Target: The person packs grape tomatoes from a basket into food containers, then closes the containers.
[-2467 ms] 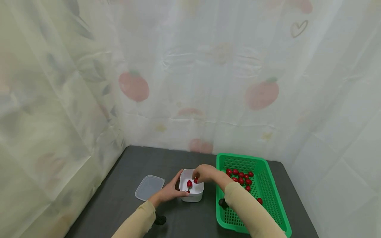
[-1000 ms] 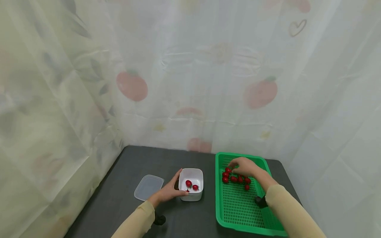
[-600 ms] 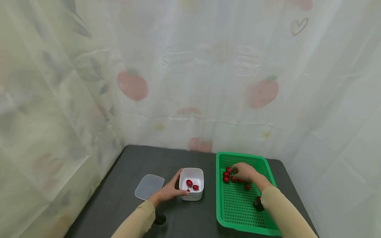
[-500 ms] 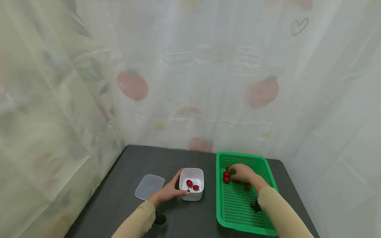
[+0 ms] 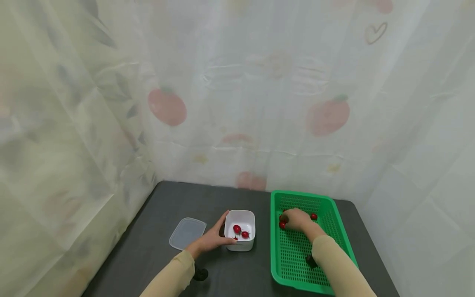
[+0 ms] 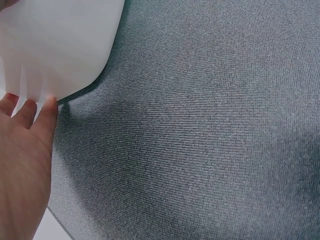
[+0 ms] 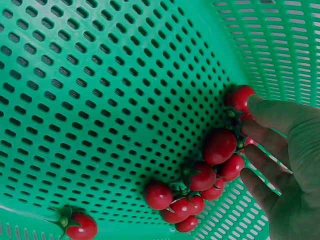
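Observation:
My left hand [image 5: 212, 238] holds the white square container [image 5: 241, 246], thumb at its near rim and fingers along its side; the left wrist view shows fingertips against its smooth wall. Inside sit a few cherry tomatoes [image 5: 237, 229] with green stems. My right hand [image 5: 297, 219] is down in the green basket [image 5: 275, 264]. In the right wrist view its thumb meets the edge of a red cherry tomato [image 7: 239, 97] by the basket wall, and the other fingers reach out, spread, over the clustered tomatoes [image 7: 220, 146]. The head view hides most of that cluster behind the hand.
A translucent lid [image 5: 187, 233] lies flat on the dark grey table [image 5: 193, 198], left of the container. One cherry tomato [image 7: 82, 226] lies apart from the cluster in the basket. Printed curtains [image 5: 237, 103] enclose the table behind and at both sides.
My right hand has left the container, where a second full tomato now shows, and gone to the basket. There it has shifted left along the tomatoes. The left hand stays on the container.

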### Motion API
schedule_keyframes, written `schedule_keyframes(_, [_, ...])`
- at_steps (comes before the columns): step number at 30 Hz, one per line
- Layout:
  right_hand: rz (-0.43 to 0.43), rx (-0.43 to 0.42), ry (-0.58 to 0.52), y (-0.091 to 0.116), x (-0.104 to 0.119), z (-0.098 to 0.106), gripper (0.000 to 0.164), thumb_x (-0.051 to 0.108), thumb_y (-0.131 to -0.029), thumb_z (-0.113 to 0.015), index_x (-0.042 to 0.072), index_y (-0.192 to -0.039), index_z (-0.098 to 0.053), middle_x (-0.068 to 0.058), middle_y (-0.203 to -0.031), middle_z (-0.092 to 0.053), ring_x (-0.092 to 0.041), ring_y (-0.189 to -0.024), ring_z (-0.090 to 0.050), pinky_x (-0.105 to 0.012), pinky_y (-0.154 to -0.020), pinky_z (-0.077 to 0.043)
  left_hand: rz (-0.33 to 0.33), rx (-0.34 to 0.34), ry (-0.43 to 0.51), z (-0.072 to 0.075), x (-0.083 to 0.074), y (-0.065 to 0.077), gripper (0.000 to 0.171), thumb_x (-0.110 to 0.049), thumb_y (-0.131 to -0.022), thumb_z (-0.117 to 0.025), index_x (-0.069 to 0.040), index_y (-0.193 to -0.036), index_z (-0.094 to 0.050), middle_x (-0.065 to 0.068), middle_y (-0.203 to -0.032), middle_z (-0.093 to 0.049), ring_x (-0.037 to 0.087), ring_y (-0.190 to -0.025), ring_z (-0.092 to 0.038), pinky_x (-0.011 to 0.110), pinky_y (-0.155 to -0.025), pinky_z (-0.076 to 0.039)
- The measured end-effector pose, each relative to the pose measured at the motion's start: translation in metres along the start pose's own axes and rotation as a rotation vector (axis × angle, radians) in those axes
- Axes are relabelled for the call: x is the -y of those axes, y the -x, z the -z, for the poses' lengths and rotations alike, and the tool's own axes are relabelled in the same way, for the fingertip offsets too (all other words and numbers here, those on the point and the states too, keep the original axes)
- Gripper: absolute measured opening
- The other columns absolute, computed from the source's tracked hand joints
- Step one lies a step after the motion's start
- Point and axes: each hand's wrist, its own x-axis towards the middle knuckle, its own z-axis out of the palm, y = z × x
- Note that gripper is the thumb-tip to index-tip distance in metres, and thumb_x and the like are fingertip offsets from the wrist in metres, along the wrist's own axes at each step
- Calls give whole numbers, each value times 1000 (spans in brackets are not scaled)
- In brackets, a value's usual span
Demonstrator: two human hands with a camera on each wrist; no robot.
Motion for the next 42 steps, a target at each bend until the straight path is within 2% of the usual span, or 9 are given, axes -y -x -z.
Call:
schedule_keyframes(5, [19, 16, 11, 0, 5, -1, 24, 3, -94, -69, 7, -117, -75, -10, -113, -72, -35, -105, -66, -51, -83, -55, 0, -1, 5, 0, -1, 0, 112, -24, -89, -83, -23, -166, -2, 16, -166, -18, 36, -141, -34, 53, -111, -35])
schedule_keyframes(10, [33, 39, 10, 2, 10, -2, 22, 1, -93, -69, 8, -113, -75, -10, -110, -72, -33, -101, -66, -50, -83, -54, -1, 5, 10, 0, -1, 0, 113, -22, -89, -82, -17, -166, 0, 17, -166, -19, 37, -142, -34, 54, -111, -36])
schedule_keyframes(20, [68, 9, 32, 2, 9, -9, 15, 5, -91, -75, 11, -104, -76, -4, -99, -71, -25, -89, -66, -46, -76, -55, -6, 7, 12, 0, 2, -1, 114, -22, -88, -83, -16, -166, 0, 17, -165, -19, 39, -140, -35, 57, -111, -36])
schedule_keyframes(29, [80, -6, 128, 3, 11, -10, 16, 7, -86, -80, 15, -99, -77, 1, -95, -69, -27, -96, -60, -45, -79, -53, -8, 1, 11, 1, 3, -1, 113, -21, -88, -83, -14, -165, 0, 17, -166, -18, 36, -142, -34, 54, -112, -35])
schedule_keyframes(38, [88, -6, 158, 3, 10, -15, 15, 7, -86, -81, 14, -100, -77, 0, -95, -70, -30, -100, -59, -48, -82, -52, -20, 8, 10, 1, 5, -2, 113, -20, -88, -82, -14, -165, 1, 18, -165, -18, 37, -141, -34, 55, -111, -36])
schedule_keyframes(42, [119, -12, 154, 4, 7, -14, 17, 8, -86, -81, 13, -102, -78, 0, -98, -71, -30, -100, -59, -49, -83, -52, -20, 11, 7, 0, 5, -2, 114, -20, -89, -82, -13, -165, 2, 18, -166, -18, 38, -141, -34, 55, -111, -36])
